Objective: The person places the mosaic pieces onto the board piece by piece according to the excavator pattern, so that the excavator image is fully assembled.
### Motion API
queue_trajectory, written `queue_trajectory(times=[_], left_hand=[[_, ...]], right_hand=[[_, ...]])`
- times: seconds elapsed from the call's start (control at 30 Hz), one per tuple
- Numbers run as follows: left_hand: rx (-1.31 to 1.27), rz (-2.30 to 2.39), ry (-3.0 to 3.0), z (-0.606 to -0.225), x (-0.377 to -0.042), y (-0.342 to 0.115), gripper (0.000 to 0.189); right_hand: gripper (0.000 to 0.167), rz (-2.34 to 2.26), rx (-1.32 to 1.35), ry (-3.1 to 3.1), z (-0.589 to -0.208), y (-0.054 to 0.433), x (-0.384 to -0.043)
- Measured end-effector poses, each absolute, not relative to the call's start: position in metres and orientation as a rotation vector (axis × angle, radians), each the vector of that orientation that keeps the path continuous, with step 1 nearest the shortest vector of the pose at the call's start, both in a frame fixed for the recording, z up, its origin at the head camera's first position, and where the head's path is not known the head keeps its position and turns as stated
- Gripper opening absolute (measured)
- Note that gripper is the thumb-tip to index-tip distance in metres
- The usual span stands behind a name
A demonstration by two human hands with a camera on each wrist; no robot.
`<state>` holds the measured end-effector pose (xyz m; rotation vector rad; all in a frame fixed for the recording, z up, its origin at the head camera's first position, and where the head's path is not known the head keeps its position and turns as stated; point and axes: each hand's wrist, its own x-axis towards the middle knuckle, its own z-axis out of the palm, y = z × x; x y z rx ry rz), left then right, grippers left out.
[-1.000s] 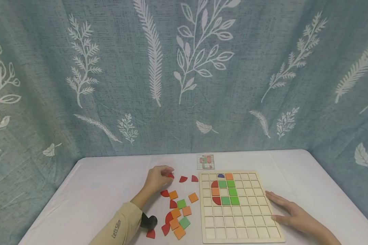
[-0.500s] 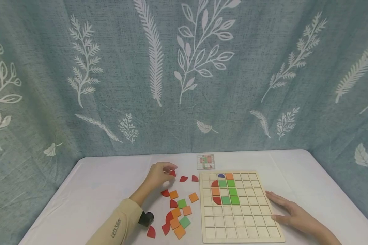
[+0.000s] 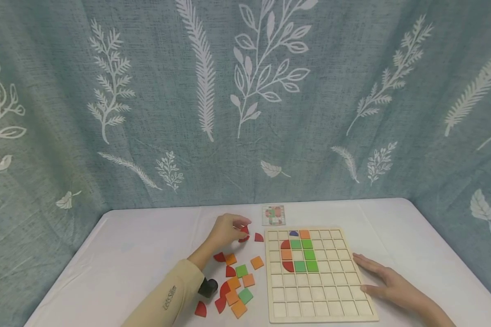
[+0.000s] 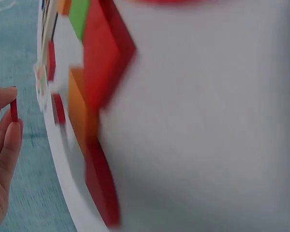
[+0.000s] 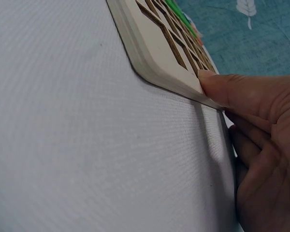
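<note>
Left grip (image 3: 226, 230) pinches a red tile (image 4: 13, 111), right grip (image 3: 388, 282) touches the board (image 3: 325, 280)

Between my left fingers (image 4: 10, 145) I pinch a thin, flat red tile (image 4: 14, 111), its outline partly covered, near the left side of a square, pale wooden grid board (image 3: 293, 309). That lies flat on the white counter (image 3: 147, 240), several farther cells filled, my right fingers (image 3: 370, 265) at its right edge.
</note>
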<state>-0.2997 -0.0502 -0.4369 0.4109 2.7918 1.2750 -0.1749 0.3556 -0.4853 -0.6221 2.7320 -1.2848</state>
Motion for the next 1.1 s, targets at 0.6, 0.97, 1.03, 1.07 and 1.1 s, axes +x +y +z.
queue_trajectory(times=[0.6, 0.97, 1.03, 1.07, 1.1], left_hand=[[0.756, 1.165, 2.678, -0.439, -0.303, 0.042, 0.026], [0.840, 1.089, 2.689, -0.438, -0.305, 0.091, 0.025], [0.854, 1.056, 2.709, -0.438, -0.305, 0.099, 0.024], [0.864, 1.036, 2.722, -0.438, -0.305, 0.103, 0.024], [0.867, 1.022, 2.732, -0.438, -0.305, 0.107, 0.024]], right_hand=[[0.064, -1.276, -0.604, 2.732, -0.485, 0.356, -0.176], [0.062, -1.308, -0.654, 2.726, -0.488, 0.357, -0.176], [0.062, -1.294, -0.648, 2.737, -0.487, 0.357, -0.176], [0.062, -1.291, -0.641, 2.740, -0.487, 0.357, -0.176], [0.062, -1.289, -0.635, 2.743, -0.487, 0.357, -0.176]])
